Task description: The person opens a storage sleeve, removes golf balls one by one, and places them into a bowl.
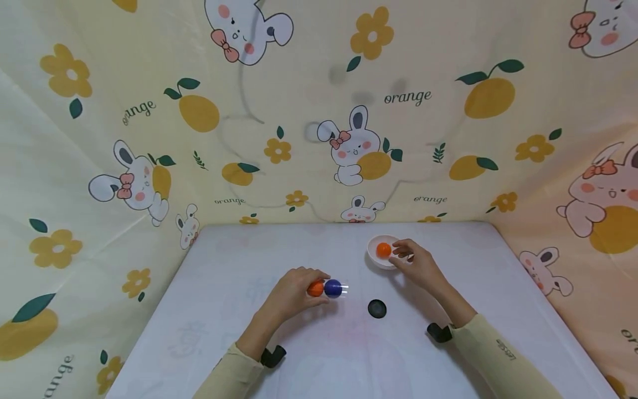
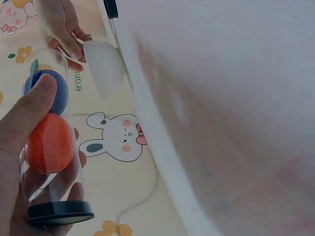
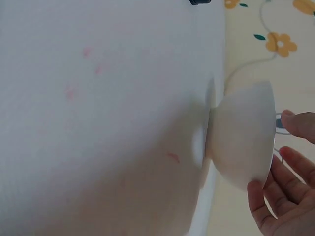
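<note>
My left hand (image 1: 294,296) grips a clear tube (image 2: 49,189) lying sideways above the table in the head view. Inside the tube are an orange ball (image 2: 50,143) and a blue ball (image 1: 333,288), the blue one nearer the open end. A dark cap (image 2: 60,212) closes the other end, as the left wrist view shows. My right hand (image 1: 418,266) is at the right rim of a white bowl (image 3: 241,135), thumb and fingers spread apart, one fingertip right at the bowl's outer side. Another orange ball (image 1: 383,250) lies in the bowl.
A round black lid (image 1: 377,308) lies on the white table (image 1: 239,255), between the hands and nearer the front. A patterned cloth (image 1: 299,111) with rabbits and oranges hangs behind the table and along both sides. Each wrist carries a black camera mount (image 1: 439,333).
</note>
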`<state>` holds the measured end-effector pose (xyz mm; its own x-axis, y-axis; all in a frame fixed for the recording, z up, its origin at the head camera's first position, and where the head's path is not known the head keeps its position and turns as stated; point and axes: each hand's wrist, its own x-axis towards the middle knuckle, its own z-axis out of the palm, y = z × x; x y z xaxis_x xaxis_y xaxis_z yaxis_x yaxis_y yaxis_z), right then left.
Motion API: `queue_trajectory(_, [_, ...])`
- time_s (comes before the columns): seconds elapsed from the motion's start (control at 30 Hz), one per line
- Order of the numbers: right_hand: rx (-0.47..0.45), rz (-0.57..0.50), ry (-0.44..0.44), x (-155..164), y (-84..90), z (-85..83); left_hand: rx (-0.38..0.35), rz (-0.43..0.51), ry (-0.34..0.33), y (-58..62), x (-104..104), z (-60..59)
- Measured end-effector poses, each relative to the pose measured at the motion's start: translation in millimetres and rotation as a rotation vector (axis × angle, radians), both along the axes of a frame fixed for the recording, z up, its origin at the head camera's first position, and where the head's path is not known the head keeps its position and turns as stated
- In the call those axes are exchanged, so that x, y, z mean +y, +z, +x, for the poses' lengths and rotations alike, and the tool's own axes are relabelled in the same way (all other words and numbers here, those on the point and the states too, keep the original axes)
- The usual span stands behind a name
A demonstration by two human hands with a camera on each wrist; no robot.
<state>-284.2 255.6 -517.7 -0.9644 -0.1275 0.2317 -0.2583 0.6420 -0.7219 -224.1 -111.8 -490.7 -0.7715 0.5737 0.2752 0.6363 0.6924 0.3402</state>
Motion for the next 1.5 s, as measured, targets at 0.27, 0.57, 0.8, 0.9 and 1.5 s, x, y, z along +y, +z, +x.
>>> queue_trajectory(0.27, [-0.011, 0.012, 0.005, -2.0, -1.3, 1.5, 0.001, 0.004, 0.002, 0.4, 0.5, 0.5])
queue_trajectory(0.57, [0.045, -0.027, 0.034, -14.3, 1.6, 16.6, -0.002, 0.002, 0.01, 1.7, 1.5, 0.4])
queue_trajectory(0.8, [0.121, -0.093, 0.115, -30.0, 1.8, 29.3, -0.005, 0.004, 0.011, 1.9, 2.0, 0.8])
queue_trajectory(0.9, [0.094, -0.102, 0.138, -37.5, 3.2, 34.8, -0.006, 0.008, 0.013, 2.0, 2.4, 0.8])
queue_trajectory(1.5, [-0.069, -0.199, 0.327, -67.0, 0.2, 53.5, -0.004, 0.009, 0.015, 4.5, 4.1, 0.3])
